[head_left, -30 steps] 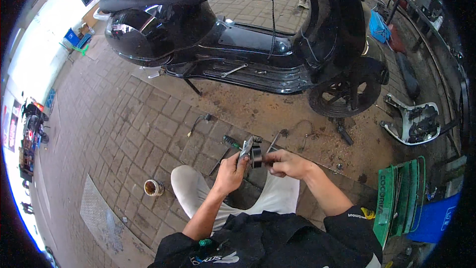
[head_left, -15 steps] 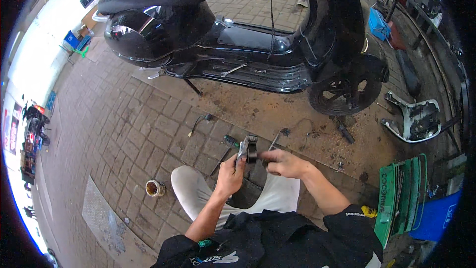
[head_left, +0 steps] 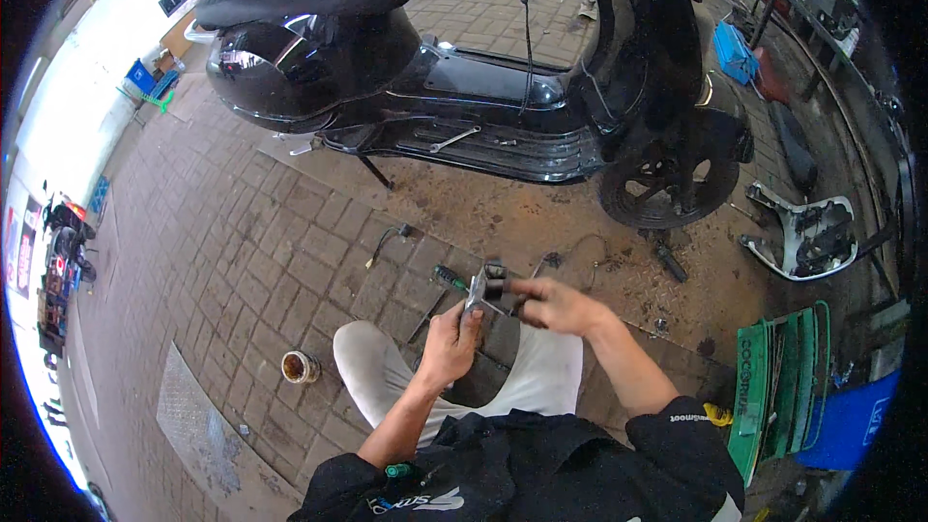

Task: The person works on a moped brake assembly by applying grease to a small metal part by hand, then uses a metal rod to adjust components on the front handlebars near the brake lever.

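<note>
In front of my knees, my left hand [head_left: 449, 340] grips a silver-grey metal part [head_left: 477, 292] with a dark, rounded section on its right side. Its thumb and fingers are closed round the lower end. My right hand [head_left: 553, 307] is at that part's right side, index finger stretched to the dark section and the other fingers curled. Something dark shows by those curled fingers, too blurred to name. A green-handled tool [head_left: 450, 277] lies on the paving just beyond the part. Left of my knee stands an open jar [head_left: 300, 367] with brown contents.
A black scooter [head_left: 464, 87] stands ahead, a wrench [head_left: 454, 139] on its footboard. A short cable [head_left: 389, 244] lies on the paving. To the right are a silver-and-black body panel [head_left: 802, 232], a green metal rack [head_left: 773, 377] and a blue bin [head_left: 851, 420]. A metal plate [head_left: 198, 416] lies left.
My right hand has shifted slightly left and up, its index finger now against the dark section. The metal part has turned a little in my left hand.
</note>
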Motion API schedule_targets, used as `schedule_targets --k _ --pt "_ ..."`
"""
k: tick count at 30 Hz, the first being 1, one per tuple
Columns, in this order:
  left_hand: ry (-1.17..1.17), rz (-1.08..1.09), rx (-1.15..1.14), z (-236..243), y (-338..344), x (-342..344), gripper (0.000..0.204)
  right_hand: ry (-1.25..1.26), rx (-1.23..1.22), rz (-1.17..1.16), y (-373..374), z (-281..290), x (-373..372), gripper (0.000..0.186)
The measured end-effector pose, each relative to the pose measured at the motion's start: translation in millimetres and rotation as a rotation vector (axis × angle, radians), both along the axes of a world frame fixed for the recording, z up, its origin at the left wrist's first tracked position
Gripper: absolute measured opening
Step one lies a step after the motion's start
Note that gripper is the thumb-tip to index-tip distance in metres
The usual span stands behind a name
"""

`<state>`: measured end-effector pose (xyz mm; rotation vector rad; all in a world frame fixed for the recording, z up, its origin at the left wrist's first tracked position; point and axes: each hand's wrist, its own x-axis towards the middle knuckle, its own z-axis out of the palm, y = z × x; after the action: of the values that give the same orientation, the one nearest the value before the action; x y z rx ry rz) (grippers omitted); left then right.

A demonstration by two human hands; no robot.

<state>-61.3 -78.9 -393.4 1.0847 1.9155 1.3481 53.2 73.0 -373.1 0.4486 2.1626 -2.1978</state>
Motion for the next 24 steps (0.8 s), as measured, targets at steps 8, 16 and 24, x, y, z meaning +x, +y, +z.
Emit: schedule_targets --k 8,16,24 --pt "0.116 -0.033 -0.007 7 3 8 0.024 0.242 -0.393 -0.060 21 17 18 0.025" --pt "0.017 0.035 0.048 31 -6 8 0.035 0.132 0.724 -0.128 2 8 1 0.040" --pt "0.250 0.168 0.034 28 -10 7 0.028 0.341 0.039 0.198 15 50 3 0.035"
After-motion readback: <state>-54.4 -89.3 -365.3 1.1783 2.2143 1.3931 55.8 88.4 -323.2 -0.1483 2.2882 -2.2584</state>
